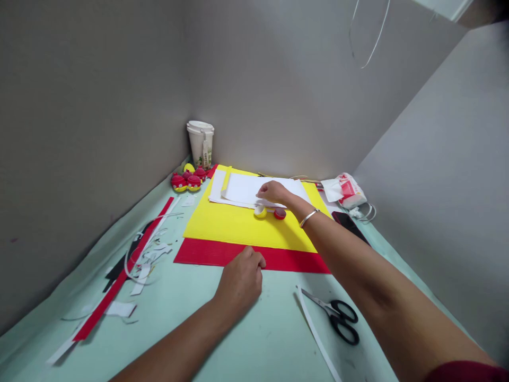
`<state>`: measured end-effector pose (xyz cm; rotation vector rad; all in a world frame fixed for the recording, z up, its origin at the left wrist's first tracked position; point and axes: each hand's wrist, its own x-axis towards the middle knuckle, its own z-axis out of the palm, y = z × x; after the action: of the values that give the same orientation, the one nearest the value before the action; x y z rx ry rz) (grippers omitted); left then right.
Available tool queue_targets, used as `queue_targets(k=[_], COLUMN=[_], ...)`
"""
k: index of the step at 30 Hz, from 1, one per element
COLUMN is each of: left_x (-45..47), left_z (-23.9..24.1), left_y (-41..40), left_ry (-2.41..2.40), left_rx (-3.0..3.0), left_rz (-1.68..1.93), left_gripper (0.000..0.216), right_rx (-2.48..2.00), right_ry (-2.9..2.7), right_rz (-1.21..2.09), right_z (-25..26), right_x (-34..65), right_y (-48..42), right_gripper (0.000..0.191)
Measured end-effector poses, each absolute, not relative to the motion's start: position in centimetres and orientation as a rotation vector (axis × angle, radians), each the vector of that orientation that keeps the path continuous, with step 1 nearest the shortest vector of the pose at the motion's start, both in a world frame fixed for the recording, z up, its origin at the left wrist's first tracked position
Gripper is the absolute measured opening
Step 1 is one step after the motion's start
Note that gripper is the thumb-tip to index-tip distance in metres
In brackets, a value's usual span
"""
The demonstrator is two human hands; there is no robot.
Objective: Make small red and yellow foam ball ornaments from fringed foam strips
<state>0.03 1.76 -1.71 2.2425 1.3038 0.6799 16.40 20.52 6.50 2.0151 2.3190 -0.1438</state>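
Observation:
My left hand [242, 273] rests with curled fingers at the front edge of the red corrugated sheet [294, 261]. Nothing shows in it. Stretched forward, my right hand [272, 192] has its fingertips pinched together over the white paper sheets [246, 187]. Whether anything is between them I cannot make out. Below that hand, a small yellow cup-shaped half [260, 212] and a red half [280, 214] sit side by side on the yellow sheet [222, 225]. A yellow strip [226, 180] lies across the left part of the papers.
Scissors [338, 315] and a white strip [314, 329] lie front right. A long red strip [123, 270] crosses paper scraps [151, 257] at left. Red-and-yellow round pieces [186, 181] and a lidded cup [201, 143] stand back left; a tissue pack [350, 190] and phone [350, 226] lie right.

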Motion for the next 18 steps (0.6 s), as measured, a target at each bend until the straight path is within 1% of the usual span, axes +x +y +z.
queue_targets(k=[3, 6, 9, 12, 18], left_x=[0.1, 0.2, 0.1, 0.1, 0.1], left_z=[-1.7, -1.7, -1.8, -1.8, -1.7], left_y=[1.8, 1.8, 1.8, 1.7, 1.6], left_ry=[1.308, 1.313, 1.317, 1.315, 1.313], left_rx=[2.249, 2.255, 2.258, 2.259, 2.257], left_rz=[0.678, 0.67, 0.673, 0.676, 0.671], left_gripper=[0.02, 0.02, 0.02, 0.021, 0.021], right_rx=[1.799, 1.692, 1.64, 1.598, 1.542], right_ry=[2.381, 2.36, 2.339, 2.338, 2.359], right_rz=[-0.103, 0.015, 0.138, 0.222, 0.286], right_z=[6.4, 6.0, 5.4, 4.8, 4.5], right_x=[14.8, 13.1, 12.1, 11.8, 11.7], right_y=[19.7, 18.9, 18.5, 18.3, 17.8], right_gripper=[0.026, 0.028, 0.031, 0.031, 0.03])
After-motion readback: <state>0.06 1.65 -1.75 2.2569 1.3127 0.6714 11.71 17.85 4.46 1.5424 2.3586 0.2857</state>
